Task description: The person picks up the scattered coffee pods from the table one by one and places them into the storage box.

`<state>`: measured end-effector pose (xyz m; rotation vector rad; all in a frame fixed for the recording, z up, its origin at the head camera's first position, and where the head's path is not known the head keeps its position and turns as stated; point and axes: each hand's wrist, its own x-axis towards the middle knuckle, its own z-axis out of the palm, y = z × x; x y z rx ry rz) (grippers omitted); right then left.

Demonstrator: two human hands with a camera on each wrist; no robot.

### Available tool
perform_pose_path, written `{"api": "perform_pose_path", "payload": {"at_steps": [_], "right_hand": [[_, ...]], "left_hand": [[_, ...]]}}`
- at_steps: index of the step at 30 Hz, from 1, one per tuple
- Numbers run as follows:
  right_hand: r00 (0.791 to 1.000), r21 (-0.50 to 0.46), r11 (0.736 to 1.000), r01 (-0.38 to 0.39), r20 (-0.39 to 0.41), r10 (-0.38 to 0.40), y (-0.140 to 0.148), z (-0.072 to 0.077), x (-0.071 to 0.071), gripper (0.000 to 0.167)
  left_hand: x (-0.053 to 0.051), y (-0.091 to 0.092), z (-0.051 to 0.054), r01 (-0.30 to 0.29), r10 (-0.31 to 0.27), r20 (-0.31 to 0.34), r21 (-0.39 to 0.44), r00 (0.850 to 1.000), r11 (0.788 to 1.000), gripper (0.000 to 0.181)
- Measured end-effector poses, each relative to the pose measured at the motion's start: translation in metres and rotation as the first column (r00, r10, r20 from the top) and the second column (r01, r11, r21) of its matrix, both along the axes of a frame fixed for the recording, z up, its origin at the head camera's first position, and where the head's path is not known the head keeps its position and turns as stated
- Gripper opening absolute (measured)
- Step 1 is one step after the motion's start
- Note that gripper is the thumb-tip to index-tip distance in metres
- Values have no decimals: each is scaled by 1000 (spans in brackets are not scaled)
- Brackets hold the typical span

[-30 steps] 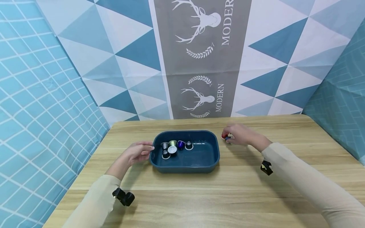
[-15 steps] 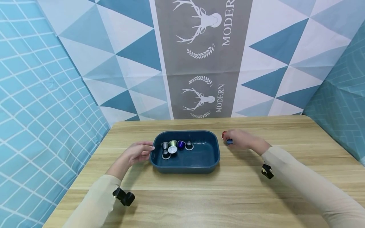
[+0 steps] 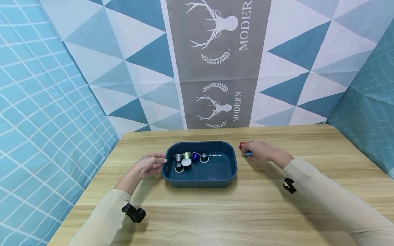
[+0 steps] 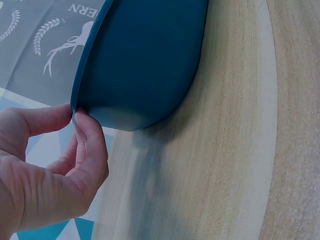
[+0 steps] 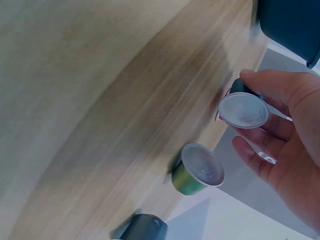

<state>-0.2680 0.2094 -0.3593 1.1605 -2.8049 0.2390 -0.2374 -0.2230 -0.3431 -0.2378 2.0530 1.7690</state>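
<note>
My left hand pinches the left rim of a dark blue rectangular tray between thumb and fingers; the left wrist view shows this grip on the rim. Several coffee capsules lie in the tray's left half, among them a purple one and a white-lidded one. Right of the tray, my right hand pinches a blue coffee capsule. In the right wrist view its silver lid faces the camera. A red capsule is just beyond the fingertips.
In the right wrist view, a green capsule and a dark capsule lie on the table near my right hand; the hand hides them in the head view. A patterned cloth wall rises behind the wooden table.
My right hand has shifted slightly toward me and to the right with the blue capsule, showing more of the red one. My left hand and the tray have stayed put.
</note>
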Motion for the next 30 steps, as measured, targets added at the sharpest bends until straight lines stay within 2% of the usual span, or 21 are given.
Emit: {"api": "perform_pose_path", "payload": {"at_steps": [3, 9, 21, 30], "right_hand": [[999, -15, 999, -39, -31, 39, -1, 3, -1, 13], [994, -33, 994, -100, -43, 98, -6, 11, -3, 10], [998, -5, 998, -57, 1, 57, -19, 31, 1, 8], [998, 32, 998, -54, 26, 54, -28, 46, 8, 11]], "left_hand": [[0, 0, 0, -1, 1, 0, -9, 1000, 1000, 48], [0, -1, 0, 1, -1, 3, -11, 1000, 1000, 47], [-1, 0, 1, 4, -4, 8, -19, 1000, 1000, 47], [1, 0, 1, 5, -5, 4, -14, 1000, 1000, 49]]}}
